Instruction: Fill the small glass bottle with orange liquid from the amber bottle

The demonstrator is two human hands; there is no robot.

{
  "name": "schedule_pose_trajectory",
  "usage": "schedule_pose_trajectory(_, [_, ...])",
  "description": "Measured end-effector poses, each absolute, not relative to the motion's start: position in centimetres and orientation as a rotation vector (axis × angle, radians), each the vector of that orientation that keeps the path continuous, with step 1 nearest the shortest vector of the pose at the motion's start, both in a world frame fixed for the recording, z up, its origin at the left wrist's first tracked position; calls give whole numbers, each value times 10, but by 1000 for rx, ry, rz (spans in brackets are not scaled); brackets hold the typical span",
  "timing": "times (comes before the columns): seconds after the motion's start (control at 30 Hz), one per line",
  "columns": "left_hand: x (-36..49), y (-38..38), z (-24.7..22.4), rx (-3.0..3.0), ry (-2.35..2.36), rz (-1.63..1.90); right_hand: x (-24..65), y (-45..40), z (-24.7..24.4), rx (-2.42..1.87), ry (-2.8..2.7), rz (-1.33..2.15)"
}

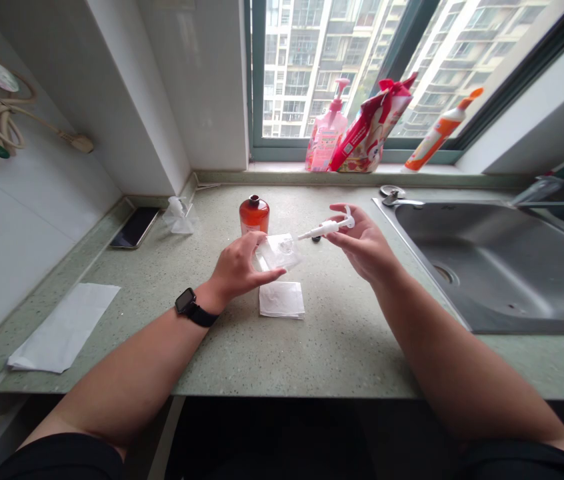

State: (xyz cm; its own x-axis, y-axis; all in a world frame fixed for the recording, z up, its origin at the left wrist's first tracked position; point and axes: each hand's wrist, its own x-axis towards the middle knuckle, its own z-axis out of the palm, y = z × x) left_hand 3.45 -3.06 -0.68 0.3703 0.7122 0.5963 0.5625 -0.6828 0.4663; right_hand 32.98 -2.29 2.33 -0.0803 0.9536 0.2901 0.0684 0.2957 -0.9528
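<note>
My left hand [240,265] grips a piece of clear plastic film [278,252] just above the counter. My right hand [362,243] holds a white pump dispenser [326,229] by its head, with the nozzle end pointing left at the film. Behind the film stands an orange-red bottle [255,215] with an open neck and no pump on it. A folded white tissue [281,300] lies on the green speckled countertop [342,340] below my left hand. A black watch [188,307] circles my left wrist.
A stainless steel sink [492,267] lies to the right. A phone [135,227], crumpled clear plastic [178,217] and a white paper sheet [65,327] are on the counter's left. A pink pump bottle [327,130], a red pouch [372,127] and an orange-capped bottle [439,131] stand on the windowsill.
</note>
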Motion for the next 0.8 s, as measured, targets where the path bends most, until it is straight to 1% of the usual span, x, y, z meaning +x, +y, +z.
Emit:
schedule_pose_trajectory(0.23, [34, -28, -9, 2474, 1173, 1188, 352, -20, 29, -1063, -1717, 979])
schedule_pose_trajectory(0.47, [34, -28, -10, 2488, 1170, 1183, 360, -21, 34, -1173, -1938, 843])
schedule_pose_trajectory(0.57, [34, -28, -10, 2490, 1170, 1191, 363, -18, 33, -1204, -1879, 859])
schedule_pose_trajectory(0.8, [32, -27, -11, 2490, 1158, 1179, 379, -3, 24, -1204, -1532, 890])
